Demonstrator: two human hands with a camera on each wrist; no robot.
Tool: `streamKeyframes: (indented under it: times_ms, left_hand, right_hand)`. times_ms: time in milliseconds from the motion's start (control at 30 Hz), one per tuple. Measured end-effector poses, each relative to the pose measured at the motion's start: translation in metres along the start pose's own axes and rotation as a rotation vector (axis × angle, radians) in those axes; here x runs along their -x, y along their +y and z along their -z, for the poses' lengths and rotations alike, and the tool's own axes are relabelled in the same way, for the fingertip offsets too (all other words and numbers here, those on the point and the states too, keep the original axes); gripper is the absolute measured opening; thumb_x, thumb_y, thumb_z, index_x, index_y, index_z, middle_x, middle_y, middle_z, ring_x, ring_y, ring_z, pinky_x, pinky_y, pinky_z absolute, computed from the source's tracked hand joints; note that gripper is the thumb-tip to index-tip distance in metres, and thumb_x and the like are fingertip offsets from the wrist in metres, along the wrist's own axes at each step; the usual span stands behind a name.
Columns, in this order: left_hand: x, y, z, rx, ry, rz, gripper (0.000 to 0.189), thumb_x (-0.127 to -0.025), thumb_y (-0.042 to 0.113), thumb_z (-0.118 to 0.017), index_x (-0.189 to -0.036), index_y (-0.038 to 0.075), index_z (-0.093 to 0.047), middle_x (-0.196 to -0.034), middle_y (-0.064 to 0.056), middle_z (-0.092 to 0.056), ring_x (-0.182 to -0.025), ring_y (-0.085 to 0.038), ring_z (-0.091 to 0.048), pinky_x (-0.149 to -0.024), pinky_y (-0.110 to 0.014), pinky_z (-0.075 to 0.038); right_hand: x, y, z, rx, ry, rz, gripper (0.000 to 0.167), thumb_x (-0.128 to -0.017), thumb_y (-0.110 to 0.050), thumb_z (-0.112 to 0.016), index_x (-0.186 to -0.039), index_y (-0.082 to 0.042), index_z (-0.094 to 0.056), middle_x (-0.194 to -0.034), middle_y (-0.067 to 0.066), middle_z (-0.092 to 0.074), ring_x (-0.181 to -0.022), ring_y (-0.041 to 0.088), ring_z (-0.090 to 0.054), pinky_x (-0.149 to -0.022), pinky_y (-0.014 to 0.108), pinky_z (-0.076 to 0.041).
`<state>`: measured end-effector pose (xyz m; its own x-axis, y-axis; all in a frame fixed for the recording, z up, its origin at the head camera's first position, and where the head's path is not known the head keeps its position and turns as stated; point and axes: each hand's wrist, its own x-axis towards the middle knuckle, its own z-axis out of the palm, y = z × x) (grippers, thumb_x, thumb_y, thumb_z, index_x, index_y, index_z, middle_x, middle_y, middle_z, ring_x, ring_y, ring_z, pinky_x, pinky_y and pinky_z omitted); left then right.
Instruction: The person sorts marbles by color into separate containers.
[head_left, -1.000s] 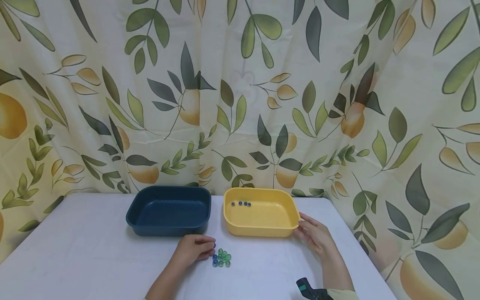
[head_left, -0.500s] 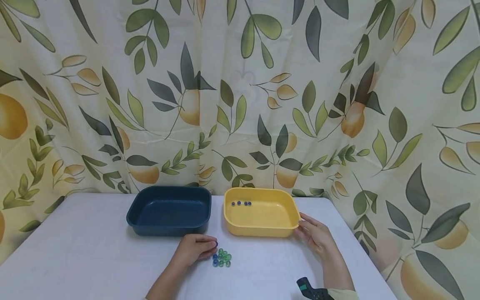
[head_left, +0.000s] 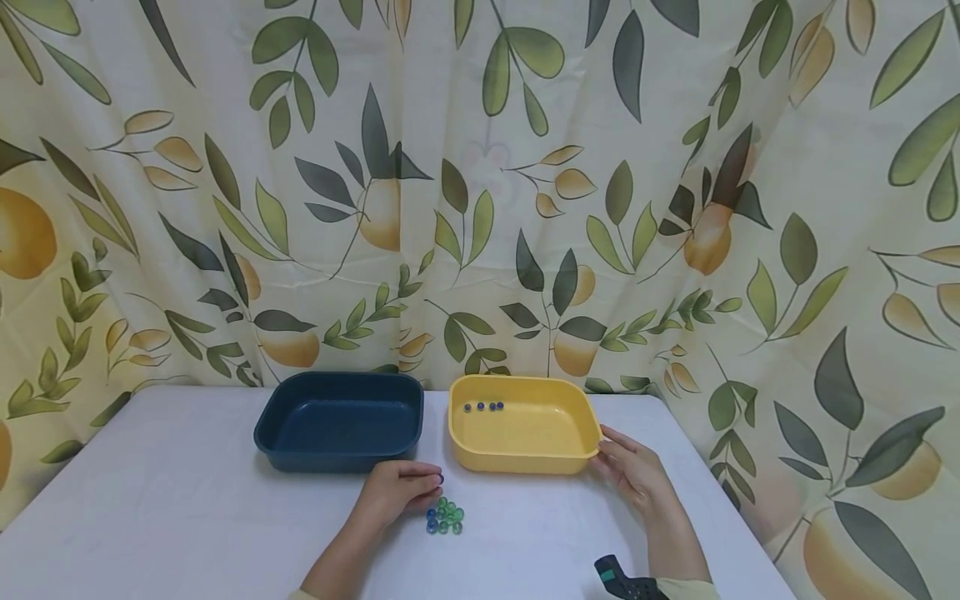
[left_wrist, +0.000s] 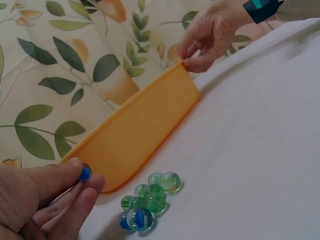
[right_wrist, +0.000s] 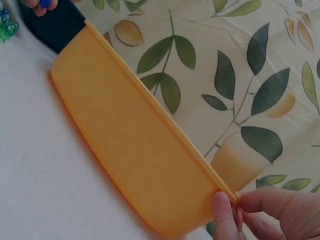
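Between thumb and fingers my left hand (head_left: 396, 490) pinches a blue marble (left_wrist: 85, 173), raised just beside a cluster of glass marbles (head_left: 448, 515). Most of that cluster is green, with a couple of blue ones (left_wrist: 139, 219) on its near side. My right hand (head_left: 634, 468) grips the right rim of the yellow tub (head_left: 517, 462), thumb and fingers on either side of the edge, as the right wrist view shows. Several small blue marbles (head_left: 481, 407) lie in a row toward the back left inside that tub.
A dark blue tub (head_left: 337, 460) stands left of the yellow one, a narrow gap between them. Both rest near the back edge of the white-covered table (head_left: 187, 517). Behind hangs a leaf-patterned curtain (head_left: 480, 208). A black device (head_left: 628, 580) sits at the right wrist.
My left hand, pinching the blue marble, has risen slightly and shifted right toward the gap between the tubs. My right hand stays on the yellow tub's rim.
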<state>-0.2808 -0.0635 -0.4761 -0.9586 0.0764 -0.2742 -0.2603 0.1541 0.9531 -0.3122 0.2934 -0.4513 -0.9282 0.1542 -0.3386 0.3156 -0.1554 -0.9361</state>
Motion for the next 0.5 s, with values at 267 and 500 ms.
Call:
streamKeyframes:
  times_ms: [267,500]
  left_hand:
    - [-0.002,0.011,-0.008,0.018,0.013,-0.017,0.024,-0.085,0.009,-0.075,-0.108,0.0,-0.073,-0.091,-0.009,-0.075,-0.08,-0.014,-0.073,-0.072,-0.026,-0.062]
    - [-0.002,0.023,-0.013,-0.03,-0.001,-0.064,0.022,-0.085,0.009,-0.076,-0.105,0.0,-0.074,-0.089,-0.008,-0.075,-0.079,-0.013,-0.072,-0.073,-0.026,-0.061]
  right_hand:
    - [0.002,0.0,0.0,0.004,-0.007,0.018,0.058,-0.098,-0.005,-0.054,-0.151,0.001,-0.031,-0.154,0.026,-0.03,-0.089,0.006,-0.066,-0.091,0.023,-0.056]
    - [0.004,0.001,0.001,-0.013,-0.011,0.009,0.058,-0.098,-0.006,-0.054,-0.151,0.0,-0.032,-0.154,0.025,-0.031,-0.095,0.007,-0.065,-0.092,0.023,-0.055]
